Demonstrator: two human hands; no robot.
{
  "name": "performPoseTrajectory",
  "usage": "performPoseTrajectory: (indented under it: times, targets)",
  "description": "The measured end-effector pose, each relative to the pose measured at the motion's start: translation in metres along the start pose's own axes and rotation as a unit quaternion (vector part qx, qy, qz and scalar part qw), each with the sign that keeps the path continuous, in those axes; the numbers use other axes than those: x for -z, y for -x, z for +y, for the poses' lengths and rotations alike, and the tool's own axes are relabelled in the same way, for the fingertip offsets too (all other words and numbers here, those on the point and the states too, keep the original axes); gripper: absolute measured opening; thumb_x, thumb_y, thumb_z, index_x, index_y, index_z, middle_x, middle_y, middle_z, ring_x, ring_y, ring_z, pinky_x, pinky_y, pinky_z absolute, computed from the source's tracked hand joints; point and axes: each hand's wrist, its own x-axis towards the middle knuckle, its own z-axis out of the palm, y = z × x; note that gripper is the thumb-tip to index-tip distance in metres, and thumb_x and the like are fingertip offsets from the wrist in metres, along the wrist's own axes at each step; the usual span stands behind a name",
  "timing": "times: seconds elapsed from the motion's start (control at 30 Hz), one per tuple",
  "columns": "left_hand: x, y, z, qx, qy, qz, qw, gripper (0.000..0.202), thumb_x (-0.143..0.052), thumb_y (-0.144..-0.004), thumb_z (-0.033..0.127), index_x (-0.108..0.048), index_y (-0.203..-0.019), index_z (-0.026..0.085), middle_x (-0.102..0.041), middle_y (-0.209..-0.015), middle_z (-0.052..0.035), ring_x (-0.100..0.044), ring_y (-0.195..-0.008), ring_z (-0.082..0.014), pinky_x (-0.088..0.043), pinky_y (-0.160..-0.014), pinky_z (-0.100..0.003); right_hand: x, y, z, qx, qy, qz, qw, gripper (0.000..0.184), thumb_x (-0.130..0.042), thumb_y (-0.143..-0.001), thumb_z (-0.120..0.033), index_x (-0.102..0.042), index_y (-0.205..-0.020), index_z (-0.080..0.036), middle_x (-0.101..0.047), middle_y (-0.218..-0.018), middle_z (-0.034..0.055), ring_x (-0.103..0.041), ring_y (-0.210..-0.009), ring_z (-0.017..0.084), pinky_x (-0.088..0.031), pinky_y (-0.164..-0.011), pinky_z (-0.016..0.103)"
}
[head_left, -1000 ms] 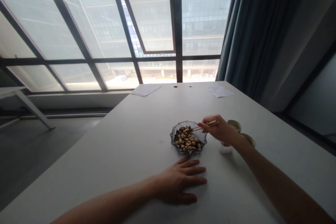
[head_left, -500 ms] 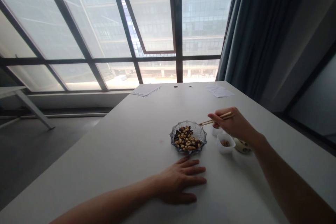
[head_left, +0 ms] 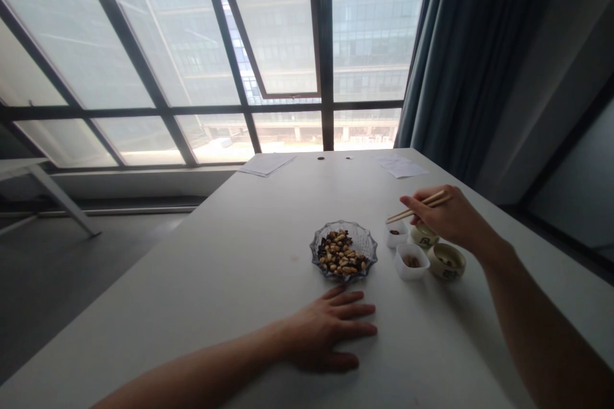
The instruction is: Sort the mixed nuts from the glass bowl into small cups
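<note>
Pinching a pair of chopsticks (head_left: 403,213) toward the rear ends, the right hand (head_left: 451,218) hangs above the far cup (head_left: 424,238), with the tips at the far plastic tub (head_left: 397,239); whether they grip anything is too small to tell. The chopsticks appear light and stiff, best held on the upper half. The left hand (head_left: 329,331) rests on the bench (head_left: 230,281), fingers spread, just beside the glass bowl (head_left: 367,245). Inside, the pale nuts (head_left: 341,261) and dark pieces (head_left: 323,247) look light, firm and apt to slip; a mid-body pinch seems soundest. The bowl is judged heavy, rigid and breakable, best held by opposite sides of the rim.
</note>
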Motion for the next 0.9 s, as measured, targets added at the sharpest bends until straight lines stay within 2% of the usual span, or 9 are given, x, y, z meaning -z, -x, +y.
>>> performPoseTrajectory:
  times: [0.17,0.27,0.43,0.63,0.9]
  targets:
    - [-0.001,0.000,0.000,0.000,-0.008,0.001,1.000,0.063,-0.058,-0.098,0.053,-0.047,-0.156,0.030,-0.039,-0.165,-0.0050,-0.029,-0.155,-0.0364,-0.015,-0.128,-0.055,-0.025,0.004,-0.012,0.021,-0.110,-0.075,0.991,0.044,-0.065,-0.094,-0.057,-0.073,-0.076,-0.018,-0.076,-0.069,0.0080,-0.074,-0.065,0.024,-0.052,-0.055,0.028]
    - [-0.002,0.000,0.000,0.000,-0.014,0.003,1.000,0.062,-0.058,-0.098,0.053,-0.047,-0.155,0.030,-0.039,-0.165,-0.0047,-0.029,-0.155,-0.0361,-0.016,-0.128,-0.055,-0.047,0.003,-0.013,0.031,-0.113,-0.115,0.986,0.042,-0.066,-0.094,-0.054,-0.075,-0.077,-0.016,-0.076,-0.068,0.0082,-0.074,-0.064,0.022,-0.053,-0.057,0.028]
    - [-0.001,0.000,0.000,0.001,-0.009,0.002,1.000,0.063,-0.058,-0.098,0.053,-0.046,-0.156,0.030,-0.038,-0.165,-0.0046,-0.029,-0.155,-0.0364,-0.016,-0.128,-0.055,-0.073,-0.001,-0.003,0.032,-0.110,-0.133,0.985,0.041,-0.065,-0.095,-0.051,-0.077,-0.078,-0.015,-0.077,-0.069,0.0090,-0.075,-0.063,0.022,-0.053,-0.057,0.028]
    - [-0.002,0.000,-0.001,-0.004,-0.011,0.009,1.000,0.063,-0.060,-0.098,0.052,-0.047,-0.156,0.031,-0.040,-0.165,-0.0048,-0.030,-0.154,-0.0370,-0.017,-0.128,-0.055,-0.079,-0.002,0.002,0.030,-0.112,-0.132,0.984,0.045,-0.064,-0.096,-0.054,-0.078,-0.078,-0.015,-0.078,-0.071,0.0108,-0.076,-0.065,0.024,-0.055,-0.059,0.029]
    - [-0.002,0.000,-0.001,-0.005,-0.013,0.011,1.000,0.063,-0.060,-0.097,0.053,-0.047,-0.155,0.030,-0.040,-0.165,-0.0048,-0.031,-0.154,-0.0364,-0.016,-0.128,-0.054,-0.084,-0.002,0.005,0.027,-0.135,-0.129,0.982,0.039,-0.068,-0.093,-0.051,-0.076,-0.079,-0.016,-0.076,-0.068,0.0088,-0.076,-0.065,0.023,-0.055,-0.059,0.027]
